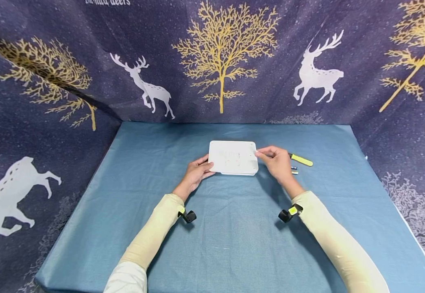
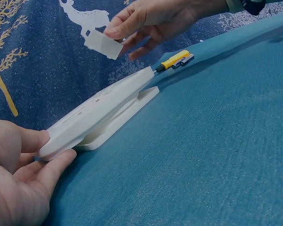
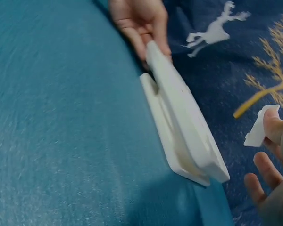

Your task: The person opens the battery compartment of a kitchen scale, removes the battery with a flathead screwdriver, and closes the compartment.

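A white rectangular device [image 1: 247, 158] with rounded corners is held tilted at the far middle of the table, a thinner white base [image 2: 108, 132] beneath its body. My left hand [image 1: 195, 176] pinches the device's left end, thumb on top and fingers underneath. Past the device's right end, my right hand [image 1: 279, 165] pinches a small flat white cover [image 2: 104, 44] between thumb and fingers. The cover [image 3: 262, 126] is held up in the air, apart from the device. In the head view it blends into the white behind it.
A screwdriver with a yellow handle [image 1: 302, 160] lies right of the device, partly hidden by my right hand. Small batteries [image 1: 294, 170] lie beside it. Blue cloth [image 1: 212, 240] covers the table; a patterned curtain [image 1: 249, 110] hangs behind.
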A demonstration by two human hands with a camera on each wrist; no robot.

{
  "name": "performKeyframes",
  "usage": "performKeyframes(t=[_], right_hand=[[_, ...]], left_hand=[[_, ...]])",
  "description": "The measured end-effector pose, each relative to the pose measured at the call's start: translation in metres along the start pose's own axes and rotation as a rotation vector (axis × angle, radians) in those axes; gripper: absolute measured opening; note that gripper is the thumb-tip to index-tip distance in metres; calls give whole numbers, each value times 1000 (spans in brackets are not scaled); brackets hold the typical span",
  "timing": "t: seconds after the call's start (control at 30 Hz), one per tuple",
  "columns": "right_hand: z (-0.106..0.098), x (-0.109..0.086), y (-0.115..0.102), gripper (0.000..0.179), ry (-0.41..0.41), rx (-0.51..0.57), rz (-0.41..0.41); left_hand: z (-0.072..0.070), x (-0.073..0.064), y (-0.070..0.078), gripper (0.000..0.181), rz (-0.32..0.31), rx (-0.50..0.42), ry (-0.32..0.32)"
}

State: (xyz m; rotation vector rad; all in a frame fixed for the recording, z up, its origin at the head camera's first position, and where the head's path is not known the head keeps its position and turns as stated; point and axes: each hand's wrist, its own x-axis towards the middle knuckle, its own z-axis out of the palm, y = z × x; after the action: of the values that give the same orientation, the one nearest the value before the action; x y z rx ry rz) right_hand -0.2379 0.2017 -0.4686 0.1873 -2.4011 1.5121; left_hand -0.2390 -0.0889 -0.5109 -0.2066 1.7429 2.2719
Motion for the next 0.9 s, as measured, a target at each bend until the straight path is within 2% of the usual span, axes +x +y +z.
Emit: performKeyframes(t=[0.17, 0.33, 0.57, 0.9], right_hand=[[10, -4, -11, 15, -13, -233, -177], [22, -7, -16, 13, -16, -341, -344], [37, -12, -19, 11, -52, -415, -440], [52, -18, -17, 7, -157, -550, -605]], left_hand=[[-1, 0, 0, 54, 3, 9, 6], [-1, -1, 0, 55, 0, -4, -2], [0, -1, 1, 55, -7, -14, -5], [0, 0, 0, 54, -8, -8, 0]])
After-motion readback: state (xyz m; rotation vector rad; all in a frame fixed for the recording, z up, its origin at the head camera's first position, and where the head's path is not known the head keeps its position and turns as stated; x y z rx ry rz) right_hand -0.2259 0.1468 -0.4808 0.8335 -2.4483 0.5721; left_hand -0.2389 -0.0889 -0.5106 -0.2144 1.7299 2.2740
